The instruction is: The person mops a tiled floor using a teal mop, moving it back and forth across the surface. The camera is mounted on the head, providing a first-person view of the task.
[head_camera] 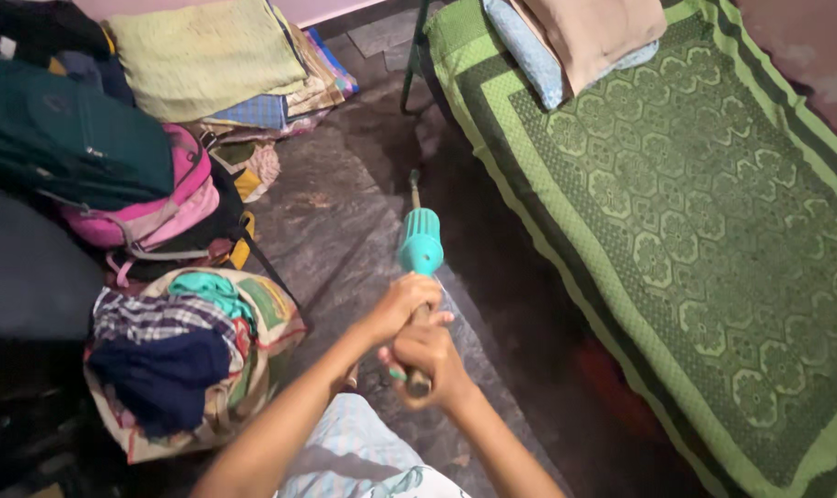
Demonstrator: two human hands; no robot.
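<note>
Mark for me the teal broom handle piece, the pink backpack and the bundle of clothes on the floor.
teal broom handle piece [420, 242]: head view, on its ribbed teal body.
pink backpack [165, 205]: head view, on its pink side panel.
bundle of clothes [165, 364]: head view, on the dark blue garment on top.

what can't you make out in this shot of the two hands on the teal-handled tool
- Head view: the tool's working end, lost in shadow beside the bed.
- Head view: the shaft under the left hand and right hand, covered by their grip.
- Head view: the floor under the bed, too dark.
- Head view: the green bag, cut off at the left edge.
</note>
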